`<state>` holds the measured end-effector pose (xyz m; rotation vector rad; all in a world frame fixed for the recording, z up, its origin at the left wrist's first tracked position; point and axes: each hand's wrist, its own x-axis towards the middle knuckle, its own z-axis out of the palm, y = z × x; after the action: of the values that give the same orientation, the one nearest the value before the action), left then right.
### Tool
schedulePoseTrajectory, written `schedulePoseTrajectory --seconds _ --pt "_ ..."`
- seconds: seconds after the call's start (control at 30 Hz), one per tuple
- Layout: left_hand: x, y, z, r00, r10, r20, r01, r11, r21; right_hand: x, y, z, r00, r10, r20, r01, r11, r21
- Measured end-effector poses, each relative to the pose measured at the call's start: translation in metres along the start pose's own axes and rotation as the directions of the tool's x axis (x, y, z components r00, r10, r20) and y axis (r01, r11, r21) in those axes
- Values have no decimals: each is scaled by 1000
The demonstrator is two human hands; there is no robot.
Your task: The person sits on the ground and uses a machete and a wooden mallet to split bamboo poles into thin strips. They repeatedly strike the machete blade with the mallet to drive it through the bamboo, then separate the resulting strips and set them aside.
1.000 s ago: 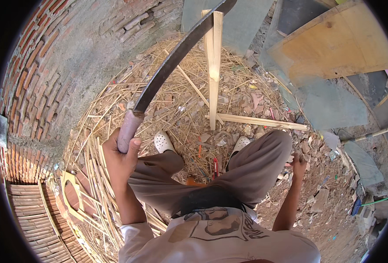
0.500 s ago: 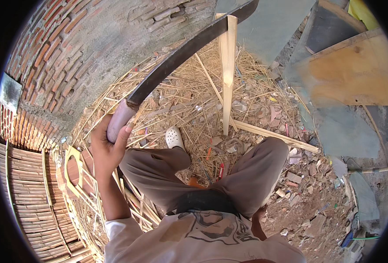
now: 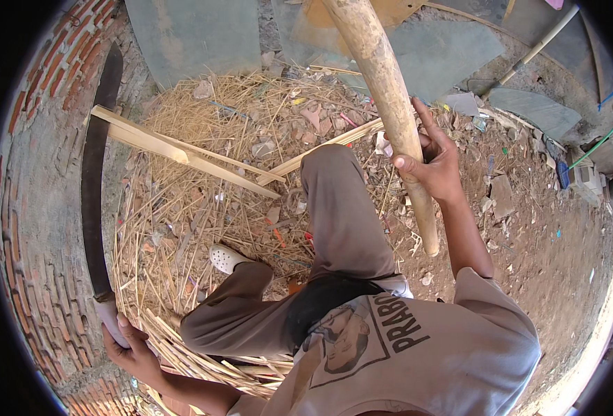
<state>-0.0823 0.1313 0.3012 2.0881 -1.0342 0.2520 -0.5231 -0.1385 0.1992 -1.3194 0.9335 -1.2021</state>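
Note:
On the left, my left hand (image 3: 134, 352) is closed around the pale handle of a machete (image 3: 95, 215). Its long dark blade points away from me along the brick wall side. A split strip of pale wood (image 3: 174, 154) is wedged on the blade near its tip and sticks out to the right, its two parts spread. In my right hand (image 3: 436, 163), a thick round wooden stick (image 3: 389, 90) is held, with its narrower end toward me and its thicker end running out past the top edge. The stick and the machete are apart.
A brick wall (image 3: 25, 277) rises at the left. Straw, wood splinters and rubble (image 3: 251, 139) cover the ground. Another pale strip (image 3: 320, 152) lies beyond my knee. Grey sheets (image 3: 195, 41) stand at the back; long strips (image 3: 230, 374) lie beside my left forearm.
My view has swung to the right. My right hand, hidden before, now shows raised with the thick stick. The machete and wedged wood appear farther left, still in my left hand.

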Motion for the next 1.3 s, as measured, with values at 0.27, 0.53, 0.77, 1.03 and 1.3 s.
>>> schedulePoseTrajectory --seconds 0.27,0.53,0.77,1.03,1.3 --pt "-8 -7 -14 1000 -14 -3 14 998 54 -15 -21 34 988 44 150 -74 977 200" --pt "-10 2 -6 997 -68 -28 69 998 12 -20 -31 47 967 193 165 -173 976 -132" --pt "6 25 -19 998 68 -15 -64 981 183 19 -93 45 988 -80 132 135 866 -482" --pt "1 44 -19 996 84 -21 -77 966 246 79 -184 62 937 -235 260 350 597 -722" --pt "-1 43 -16 972 167 166 -220 895 389 29 -214 60 990 -46 132 135 564 -814"
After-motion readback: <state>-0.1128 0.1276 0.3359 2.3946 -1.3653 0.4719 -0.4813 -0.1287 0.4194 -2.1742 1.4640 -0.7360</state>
